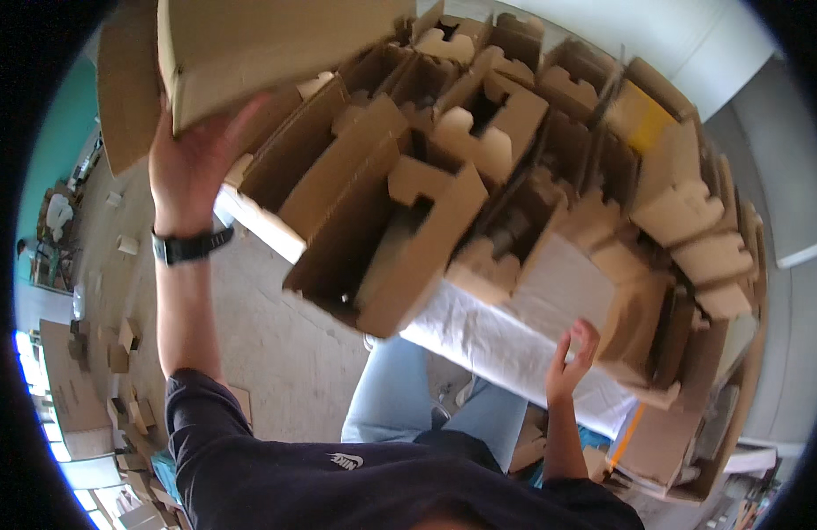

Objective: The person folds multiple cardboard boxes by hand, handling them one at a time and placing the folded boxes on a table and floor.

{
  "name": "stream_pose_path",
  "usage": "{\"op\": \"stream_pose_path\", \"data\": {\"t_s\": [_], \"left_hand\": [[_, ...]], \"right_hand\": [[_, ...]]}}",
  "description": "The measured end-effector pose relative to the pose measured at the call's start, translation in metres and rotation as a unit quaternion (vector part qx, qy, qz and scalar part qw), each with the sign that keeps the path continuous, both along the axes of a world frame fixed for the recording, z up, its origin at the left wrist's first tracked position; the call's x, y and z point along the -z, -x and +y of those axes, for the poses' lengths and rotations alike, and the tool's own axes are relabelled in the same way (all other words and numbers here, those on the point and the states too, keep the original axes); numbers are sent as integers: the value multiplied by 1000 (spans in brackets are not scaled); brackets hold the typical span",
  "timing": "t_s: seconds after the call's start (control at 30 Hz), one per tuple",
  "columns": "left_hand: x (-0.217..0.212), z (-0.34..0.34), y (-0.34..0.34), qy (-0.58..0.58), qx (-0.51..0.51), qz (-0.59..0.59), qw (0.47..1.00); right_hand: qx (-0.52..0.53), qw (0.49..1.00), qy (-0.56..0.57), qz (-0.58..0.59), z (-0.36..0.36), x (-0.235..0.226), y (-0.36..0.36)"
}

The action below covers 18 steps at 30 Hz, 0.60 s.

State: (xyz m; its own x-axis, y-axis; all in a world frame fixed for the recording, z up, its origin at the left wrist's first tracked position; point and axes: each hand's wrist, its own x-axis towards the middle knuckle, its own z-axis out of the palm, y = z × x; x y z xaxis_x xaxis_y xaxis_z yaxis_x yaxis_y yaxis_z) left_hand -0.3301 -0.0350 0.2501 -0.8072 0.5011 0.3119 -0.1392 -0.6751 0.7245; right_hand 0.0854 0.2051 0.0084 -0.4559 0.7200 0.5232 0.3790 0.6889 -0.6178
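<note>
White cloth [488,331] lay under open boxes [351,172]. Left hand [196,155] half-closed, gripping lower corner of large cardboard box [285,57] at eleven o'clock, visible long edge running eight to two; right hand [571,360] loosely curled at four, contents unclear.

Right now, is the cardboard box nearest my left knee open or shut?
Open: the cardboard box has no lid across its top, and its shadowed inside shows between the walls.
</note>
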Motion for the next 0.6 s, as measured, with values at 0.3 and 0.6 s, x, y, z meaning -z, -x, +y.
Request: {"op": "stream_pose_path", "data": {"t_s": [0.3,0.6], "left_hand": [[-13,124,308,71,-305,115,943],[36,184,442,222,-372,116,894]], "right_hand": [[-35,987,-26,-157,19,56,1],[-16,965,-78,-248,16,64,-3]]}}
